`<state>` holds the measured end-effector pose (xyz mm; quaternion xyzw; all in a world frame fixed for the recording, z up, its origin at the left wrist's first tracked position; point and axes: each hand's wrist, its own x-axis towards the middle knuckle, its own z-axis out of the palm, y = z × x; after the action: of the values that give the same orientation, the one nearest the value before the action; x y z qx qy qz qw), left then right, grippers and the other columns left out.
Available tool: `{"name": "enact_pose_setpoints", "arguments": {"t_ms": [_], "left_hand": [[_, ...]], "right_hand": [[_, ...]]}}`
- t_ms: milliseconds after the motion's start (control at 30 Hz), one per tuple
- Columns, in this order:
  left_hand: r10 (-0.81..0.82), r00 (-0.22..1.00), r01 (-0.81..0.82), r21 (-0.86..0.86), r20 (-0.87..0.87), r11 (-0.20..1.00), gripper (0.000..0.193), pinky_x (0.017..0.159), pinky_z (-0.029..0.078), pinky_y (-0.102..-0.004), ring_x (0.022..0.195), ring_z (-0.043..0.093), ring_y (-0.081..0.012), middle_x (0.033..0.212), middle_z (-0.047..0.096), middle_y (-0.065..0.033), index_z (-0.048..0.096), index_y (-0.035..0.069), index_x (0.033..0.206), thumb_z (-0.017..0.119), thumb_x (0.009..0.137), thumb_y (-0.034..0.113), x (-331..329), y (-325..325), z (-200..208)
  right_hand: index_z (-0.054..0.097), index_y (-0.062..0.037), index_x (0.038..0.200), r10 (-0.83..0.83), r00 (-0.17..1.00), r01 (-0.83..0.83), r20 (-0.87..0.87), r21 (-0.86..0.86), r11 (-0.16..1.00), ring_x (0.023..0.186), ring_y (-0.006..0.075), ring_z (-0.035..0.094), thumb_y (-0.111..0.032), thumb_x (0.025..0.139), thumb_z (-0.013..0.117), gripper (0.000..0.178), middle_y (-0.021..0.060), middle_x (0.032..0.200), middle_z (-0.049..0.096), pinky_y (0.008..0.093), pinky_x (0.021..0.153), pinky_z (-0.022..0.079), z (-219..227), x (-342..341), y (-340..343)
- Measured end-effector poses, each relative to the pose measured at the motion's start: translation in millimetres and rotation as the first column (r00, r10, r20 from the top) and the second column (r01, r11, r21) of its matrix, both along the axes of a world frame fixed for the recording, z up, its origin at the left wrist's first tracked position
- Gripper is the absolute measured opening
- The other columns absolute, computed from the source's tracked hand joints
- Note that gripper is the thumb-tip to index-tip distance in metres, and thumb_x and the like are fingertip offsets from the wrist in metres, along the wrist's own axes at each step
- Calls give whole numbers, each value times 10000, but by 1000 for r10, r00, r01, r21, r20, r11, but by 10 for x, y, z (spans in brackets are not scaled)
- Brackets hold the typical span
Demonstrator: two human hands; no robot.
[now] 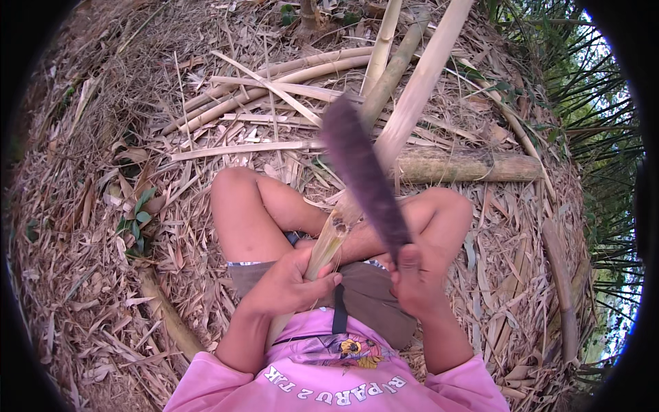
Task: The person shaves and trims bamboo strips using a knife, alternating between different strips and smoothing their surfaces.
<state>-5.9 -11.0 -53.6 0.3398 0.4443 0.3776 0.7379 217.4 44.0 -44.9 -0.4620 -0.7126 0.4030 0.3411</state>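
Right grip (415, 285) clasps a long dark metal machete (364, 172), left grip (292, 283) a pale split-bamboo pole (424, 86); a glancing stroke could cut the bare leg (443, 213).

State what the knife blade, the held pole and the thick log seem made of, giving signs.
Knife blade: probably steel, judging by its flat shape; dark, dull, blurred.
Pole: likely bamboo, bare and pale, with lengthwise grain.
Log: perhaps bamboo, matte, with a ring-like mark.
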Motion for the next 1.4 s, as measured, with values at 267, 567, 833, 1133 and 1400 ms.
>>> {"name": "enact_pose_setpoints", "arguments": {"t_ms": [267,567,833,1133,1400], "left_hand": [[1,999,0,-27,41,1000,224,462,323,-192,554,410,2,692,449,83,454,112,817,637,922,36,-29,3,33],[-51,999,51,1,-19,999,216,517,346,-189,622,431,-1,742,477,76,453,105,829,625,922,13,-28,2,69],[-54,998,56,43,-40,998,236,435,331,-190,526,448,-6,694,496,63,441,110,831,629,914,-8,-8,12,129],[-56,997,56,7,56,998,146,406,316,-187,482,431,0,650,482,71,497,98,953,640,941,73,5,72,212],[-71,985,70,9,160,997,110,396,276,-209,447,364,-15,624,414,74,527,49,1090,543,1008,121,51,126,426]], "right_hand": [[602,6,799,52,998,-54,-30,-67,996,544,329,568,-290,1012,545,369,150,608,540,384,530,445,130,3,75],[589,5,758,-36,981,-10,-192,-230,973,498,129,530,-337,1054,452,473,27,587,527,280,490,425,162,56,102],[582,3,811,15,946,-165,-323,-443,881,513,87,502,-407,1046,441,493,17,606,530,237,474,391,166,20,132],[635,-23,916,82,996,-85,23,331,940,534,159,539,-429,972,572,415,53,727,577,308,470,416,178,-45,203],[667,-64,968,-111,889,-211,444,612,762,635,212,567,-519,876,642,465,53,767,489,330,549,440,355,-158,182]]}}
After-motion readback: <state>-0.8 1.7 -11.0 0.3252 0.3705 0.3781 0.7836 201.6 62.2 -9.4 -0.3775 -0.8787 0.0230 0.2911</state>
